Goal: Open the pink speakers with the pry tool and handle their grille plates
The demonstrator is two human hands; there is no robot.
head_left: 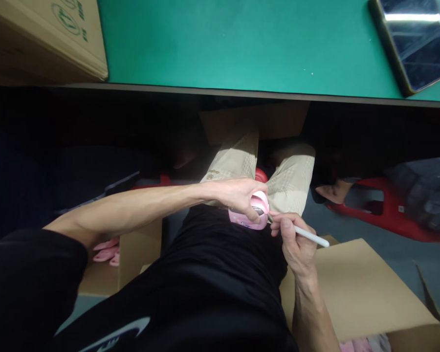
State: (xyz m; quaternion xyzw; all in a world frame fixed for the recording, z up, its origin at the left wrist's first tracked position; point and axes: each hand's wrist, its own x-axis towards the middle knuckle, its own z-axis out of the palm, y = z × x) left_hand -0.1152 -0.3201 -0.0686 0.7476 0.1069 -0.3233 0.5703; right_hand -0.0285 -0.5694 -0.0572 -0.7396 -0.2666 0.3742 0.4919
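Note:
My left hand [242, 195] is closed around a small pink rounded item [250, 222] above my lap. The item has a printed side and a pale curved rim or strap; its exact kind is unclear. Between the fingers of my right hand [297, 239] is a slim white-handled tool [311, 235], held like a pen. Its darker, metal-looking tip meets the right edge of the pink item, though the contact point is partly hidden by fingers.
A green table [212, 44] spans the top, with a cardboard box [51, 39] at left and a phone [414, 44] at right. Open cartons flank my lap; the left one holds pink pieces [106, 253], the right carton [381, 288] pale ones. A red stool [385, 210] stands right.

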